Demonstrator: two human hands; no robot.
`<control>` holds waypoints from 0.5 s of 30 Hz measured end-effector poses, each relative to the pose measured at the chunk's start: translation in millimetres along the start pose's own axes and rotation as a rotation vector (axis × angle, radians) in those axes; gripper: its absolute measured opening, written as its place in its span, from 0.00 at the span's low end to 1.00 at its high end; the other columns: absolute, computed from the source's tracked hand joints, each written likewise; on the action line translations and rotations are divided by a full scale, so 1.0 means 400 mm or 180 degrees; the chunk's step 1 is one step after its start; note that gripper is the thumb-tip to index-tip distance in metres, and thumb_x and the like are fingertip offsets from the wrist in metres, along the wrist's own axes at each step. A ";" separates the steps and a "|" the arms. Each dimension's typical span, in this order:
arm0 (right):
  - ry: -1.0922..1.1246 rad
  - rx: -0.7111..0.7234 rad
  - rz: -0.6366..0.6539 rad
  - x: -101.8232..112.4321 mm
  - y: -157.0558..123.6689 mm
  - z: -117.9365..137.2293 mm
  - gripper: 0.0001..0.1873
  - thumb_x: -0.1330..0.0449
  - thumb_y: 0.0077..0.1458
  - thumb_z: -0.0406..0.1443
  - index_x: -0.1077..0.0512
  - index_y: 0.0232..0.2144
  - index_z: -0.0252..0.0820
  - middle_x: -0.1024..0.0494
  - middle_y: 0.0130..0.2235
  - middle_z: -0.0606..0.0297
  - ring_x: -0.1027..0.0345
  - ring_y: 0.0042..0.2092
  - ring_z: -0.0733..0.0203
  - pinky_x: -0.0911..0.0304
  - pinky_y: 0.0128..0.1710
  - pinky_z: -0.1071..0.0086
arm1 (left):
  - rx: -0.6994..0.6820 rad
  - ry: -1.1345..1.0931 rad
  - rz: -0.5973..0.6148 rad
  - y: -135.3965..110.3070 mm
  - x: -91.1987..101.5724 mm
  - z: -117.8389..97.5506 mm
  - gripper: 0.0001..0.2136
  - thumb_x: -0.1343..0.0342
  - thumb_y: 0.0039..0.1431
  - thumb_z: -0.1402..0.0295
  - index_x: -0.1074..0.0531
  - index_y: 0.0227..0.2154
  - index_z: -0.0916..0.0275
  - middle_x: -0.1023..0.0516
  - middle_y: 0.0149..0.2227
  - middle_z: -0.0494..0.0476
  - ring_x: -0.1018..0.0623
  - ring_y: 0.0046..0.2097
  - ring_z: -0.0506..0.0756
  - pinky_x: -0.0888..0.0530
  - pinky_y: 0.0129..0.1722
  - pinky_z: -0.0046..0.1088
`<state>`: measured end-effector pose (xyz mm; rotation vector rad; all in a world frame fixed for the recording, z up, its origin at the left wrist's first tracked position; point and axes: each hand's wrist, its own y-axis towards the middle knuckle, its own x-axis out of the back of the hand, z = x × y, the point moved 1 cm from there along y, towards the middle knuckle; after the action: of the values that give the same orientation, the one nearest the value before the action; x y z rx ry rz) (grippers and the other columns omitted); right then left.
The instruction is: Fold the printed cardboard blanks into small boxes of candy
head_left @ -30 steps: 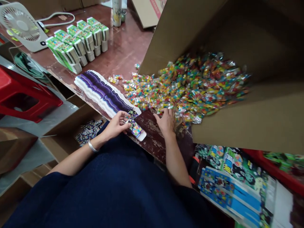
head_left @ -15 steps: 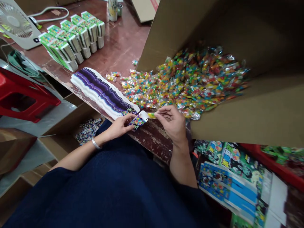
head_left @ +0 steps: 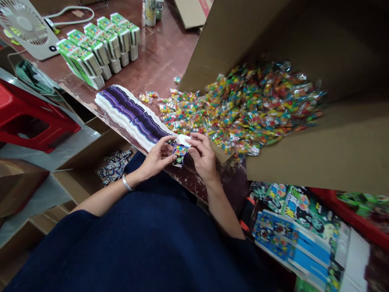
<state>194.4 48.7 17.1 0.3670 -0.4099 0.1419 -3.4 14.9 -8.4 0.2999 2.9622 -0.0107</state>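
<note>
A small printed candy box (head_left: 180,150) with a raised white flap is held at the table's front edge. My left hand (head_left: 158,156) grips its left side between thumb and fingers. Against its right side and white flap, my right hand (head_left: 203,157) is closed, thumb and fingertips on the cardboard. No candy packet shows between my fingers, and the inside of the box is hidden. Just behind my left hand runs a long fanned row of flat purple-and-white boxes (head_left: 133,114). A heap of clear packets of colourful candy (head_left: 243,109) lies beyond my right hand.
The heap spills from a large cardboard box (head_left: 285,162). Stacked green cartons (head_left: 88,61) and a white fan (head_left: 26,28) stand at the back left. Below the table edge, a carton (head_left: 75,186) holds several small filled boxes. A red stool (head_left: 36,121) is at left, printed cardboard (head_left: 291,239) at lower right.
My right hand has moved left from beside the box onto its flap. The yellow-green candy packet it pinched is out of sight. The view has shifted slightly.
</note>
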 end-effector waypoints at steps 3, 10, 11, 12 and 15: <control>0.0607 -0.0507 -0.0176 -0.027 -0.030 -0.030 0.20 0.33 0.62 0.50 0.23 0.52 0.50 0.17 0.48 0.59 0.19 0.47 0.53 0.21 0.46 0.60 | -0.0100 -0.0009 0.0050 0.002 -0.003 -0.009 0.25 0.34 0.63 0.64 0.33 0.61 0.56 0.26 0.39 0.52 0.24 0.36 0.51 0.23 0.39 0.28; 0.0488 -0.0258 -0.0265 -0.062 -0.053 -0.036 0.08 0.35 0.64 0.45 0.21 0.38 0.48 0.17 0.48 0.60 0.20 0.49 0.53 0.24 0.51 0.58 | 0.0043 -0.0194 0.0183 0.007 -0.006 -0.007 0.17 0.30 0.60 0.60 0.28 0.47 0.59 0.27 0.41 0.52 0.25 0.35 0.48 0.26 0.36 0.24; 0.0591 -0.0282 -0.0314 -0.064 -0.051 -0.032 0.08 0.34 0.64 0.44 0.22 0.39 0.49 0.17 0.48 0.61 0.20 0.48 0.54 0.24 0.50 0.59 | 0.0072 -0.0268 0.0136 0.007 -0.006 -0.007 0.18 0.30 0.60 0.60 0.29 0.47 0.59 0.27 0.41 0.52 0.25 0.34 0.47 0.26 0.34 0.23; 0.0730 -0.0334 -0.0390 -0.066 -0.048 -0.028 0.08 0.33 0.63 0.44 0.23 0.41 0.49 0.17 0.48 0.61 0.20 0.47 0.55 0.23 0.49 0.60 | 0.0098 -0.0356 0.0077 0.007 -0.006 -0.007 0.19 0.29 0.59 0.60 0.29 0.47 0.58 0.28 0.41 0.51 0.26 0.33 0.46 0.27 0.33 0.23; 0.1142 -0.0415 -0.0559 -0.071 -0.034 -0.014 0.13 0.31 0.61 0.45 0.26 0.44 0.50 0.17 0.42 0.65 0.20 0.43 0.58 0.24 0.46 0.63 | 0.0178 -0.0579 -0.0069 0.004 -0.007 -0.011 0.23 0.27 0.56 0.59 0.33 0.47 0.57 0.27 0.41 0.50 0.24 0.32 0.46 0.26 0.32 0.21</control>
<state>173.4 36.4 -3.7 0.2409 -0.0313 0.0079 -1.0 16.2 -3.6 0.2594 2.7879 -0.1173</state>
